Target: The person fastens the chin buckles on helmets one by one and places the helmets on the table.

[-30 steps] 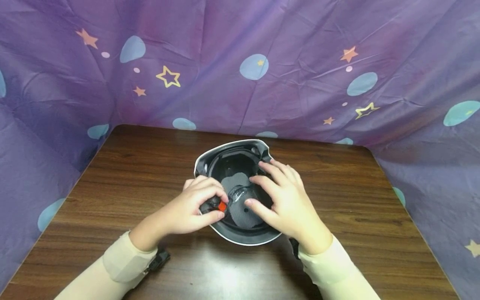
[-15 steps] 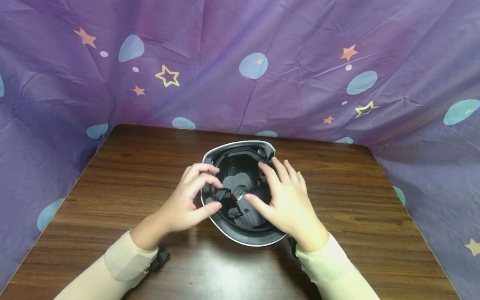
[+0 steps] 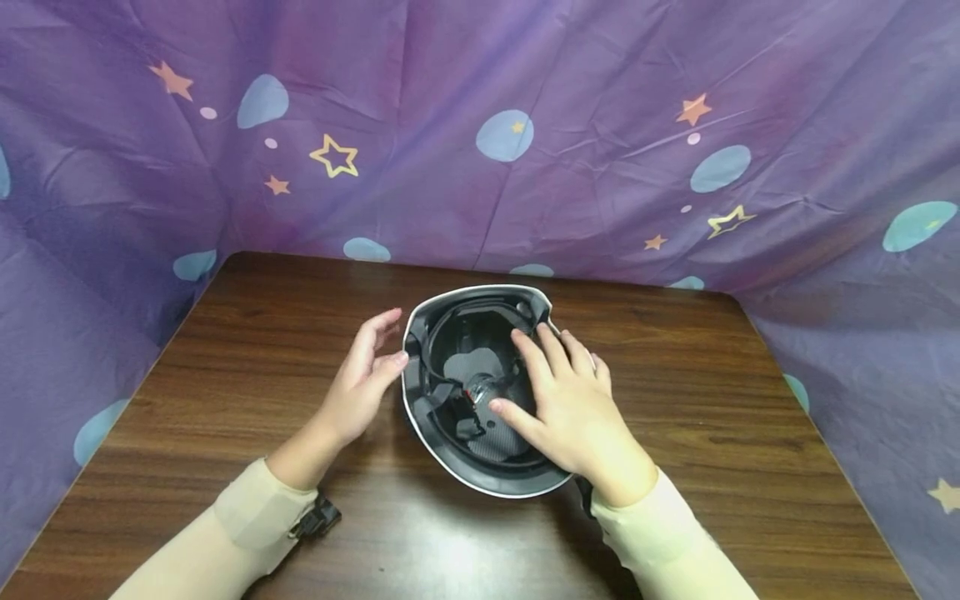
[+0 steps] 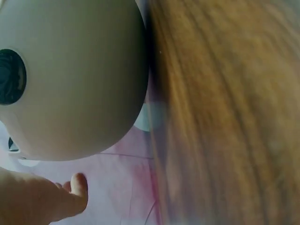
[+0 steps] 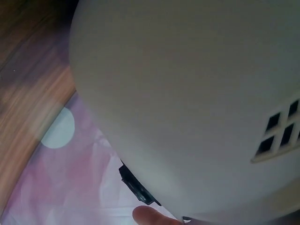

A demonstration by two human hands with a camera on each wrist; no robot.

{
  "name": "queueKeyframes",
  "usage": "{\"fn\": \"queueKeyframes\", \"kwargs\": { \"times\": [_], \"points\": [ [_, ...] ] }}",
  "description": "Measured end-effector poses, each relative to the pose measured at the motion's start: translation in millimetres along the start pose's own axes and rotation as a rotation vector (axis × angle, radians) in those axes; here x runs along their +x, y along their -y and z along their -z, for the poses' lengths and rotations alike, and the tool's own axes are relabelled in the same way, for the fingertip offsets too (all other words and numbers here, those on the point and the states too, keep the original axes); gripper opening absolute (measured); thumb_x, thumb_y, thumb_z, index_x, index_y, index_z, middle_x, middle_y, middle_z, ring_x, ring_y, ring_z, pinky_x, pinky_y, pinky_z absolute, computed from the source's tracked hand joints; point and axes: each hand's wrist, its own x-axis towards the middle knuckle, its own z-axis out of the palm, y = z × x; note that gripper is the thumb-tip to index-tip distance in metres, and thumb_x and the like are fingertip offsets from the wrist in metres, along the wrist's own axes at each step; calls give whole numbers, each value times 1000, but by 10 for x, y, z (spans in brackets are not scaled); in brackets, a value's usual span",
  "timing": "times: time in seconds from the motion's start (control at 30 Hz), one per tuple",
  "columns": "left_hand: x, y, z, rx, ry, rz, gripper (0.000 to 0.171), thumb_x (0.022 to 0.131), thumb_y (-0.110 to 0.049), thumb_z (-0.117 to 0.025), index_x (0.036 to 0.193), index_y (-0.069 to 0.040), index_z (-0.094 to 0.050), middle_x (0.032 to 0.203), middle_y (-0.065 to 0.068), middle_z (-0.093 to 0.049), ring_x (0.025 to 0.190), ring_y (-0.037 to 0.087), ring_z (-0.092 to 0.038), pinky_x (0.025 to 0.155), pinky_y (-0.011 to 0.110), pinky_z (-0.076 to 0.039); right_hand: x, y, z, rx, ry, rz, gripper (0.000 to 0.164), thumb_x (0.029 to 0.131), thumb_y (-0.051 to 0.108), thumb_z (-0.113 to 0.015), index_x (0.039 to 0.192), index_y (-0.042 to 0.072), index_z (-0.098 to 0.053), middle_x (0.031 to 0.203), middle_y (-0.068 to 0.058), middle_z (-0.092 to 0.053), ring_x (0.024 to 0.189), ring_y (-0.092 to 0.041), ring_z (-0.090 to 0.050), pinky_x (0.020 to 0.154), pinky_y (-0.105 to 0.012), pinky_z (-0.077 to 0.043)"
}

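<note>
An upturned helmet [image 3: 491, 481] sits on the table with its black, padded inside facing up. My left hand [image 3: 356, 387] is at its left side, thumb tip right at the rim and fingers extended outside. Spread over the right rim, my right hand [image 3: 581, 408] has its thumb and some fingers reaching over the hollow. A dark strap [image 3: 459, 398] with a small red bit lies inside. The left wrist view shows the pale outer shell [image 4: 79, 89] with a round black fitting [image 4: 10, 77]. Slotted vents [image 5: 277, 131] mark the shell in the right wrist view.
The brown wood-grain table [image 3: 247, 375] extends around the helmet. A purple curtain [image 3: 420, 100] with stars and spots hangs behind and along both sides. A black device [image 3: 318, 515] is strapped at the left wrist.
My left hand let go of the strap with the red piece, which dropped into the helmet, then moved out to the left rim. The helmet shifted slightly right; my right hand stayed nearly in place.
</note>
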Motion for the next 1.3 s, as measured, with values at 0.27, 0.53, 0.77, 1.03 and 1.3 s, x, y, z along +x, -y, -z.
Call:
{"fn": "queueKeyframes", "kwargs": {
  "times": [0.27,0.53,0.77,1.03,1.3],
  "points": [
    [-4,37,-28,-78,42,58,63,103,0,-50,159,14,-24,162,34,-33,147,52,-37,120,56,-35,-14,20,-4,41,29,7,92,94,72,-62,167,24,-34,170,-21,-31,154,-48,-27,111,-75,-30],
    [-15,46,3,-58,61,101,63,105,-4,-50,160,12,-24,156,35,-39,141,48,-44,111,27,-40,-32,44,-40,108,80,27,91,96,72,-60,169,24,-31,173,-20,-25,156,-49,-22,107,-78,-34],
    [9,22,7,-39,64,81,63,105,-5,-50,160,12,-23,157,35,-36,142,49,-42,119,48,-36,-42,45,-15,138,113,42,99,92,76,-64,169,24,-31,173,-23,-24,157,-53,-16,107,-84,-30],
    [-19,27,-14,-99,135,126,60,109,-9,-43,161,10,-18,160,33,-31,146,48,-40,113,35,-44,-58,49,4,165,170,23,109,84,81,-67,169,25,-29,175,-24,-16,157,-58,-5,109,-89,-12],
    [-13,8,-25,-74,139,131,57,113,-12,-34,160,14,-16,162,36,-25,152,47,-26,126,60,-16,-44,26,36,231,211,4,106,87,79,-67,170,26,-26,177,-22,-4,156,-59,-1,111,-86,-17]
  ]
}}
